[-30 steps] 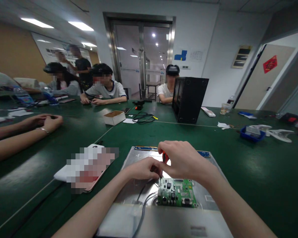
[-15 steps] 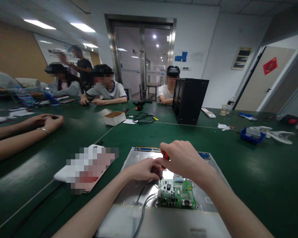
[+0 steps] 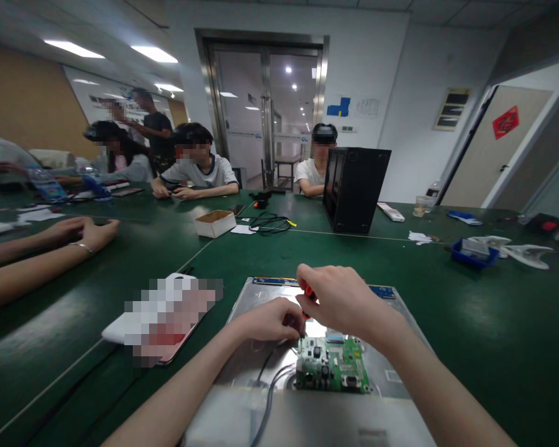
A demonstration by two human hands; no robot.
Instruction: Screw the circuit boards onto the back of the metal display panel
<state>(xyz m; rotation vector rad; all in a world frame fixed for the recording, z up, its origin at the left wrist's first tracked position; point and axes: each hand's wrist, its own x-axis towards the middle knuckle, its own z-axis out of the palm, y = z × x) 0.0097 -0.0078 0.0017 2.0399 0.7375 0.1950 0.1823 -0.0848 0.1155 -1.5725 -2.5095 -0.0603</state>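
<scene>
A metal panel [image 3: 242, 366] lies in front of me, with a green circuit board [image 3: 338, 366] on its middle and a grey cable [image 3: 269, 403] beside the board. My right hand [image 3: 333, 298] is closed round a red and black screwdriver [image 3: 309, 293] held upright over the board's upper left corner. Close beside it, my left hand [image 3: 274, 320] has its fingers curled together at the same corner, near the tool's lower end. Whatever those fingertips pinch is too small to make out.
A phone [image 3: 168, 323] lies left of the panel. Another person's hands [image 3: 90, 234] rest farther left. Beyond are a small open box [image 3: 215, 223], a black cable [image 3: 272, 222], a black computer case [image 3: 358, 189] and, at right, a blue tray [image 3: 474, 254].
My right hand has shifted slightly left and its fingers on the screwdriver have moved a little. My left hand stays at the board's corner.
</scene>
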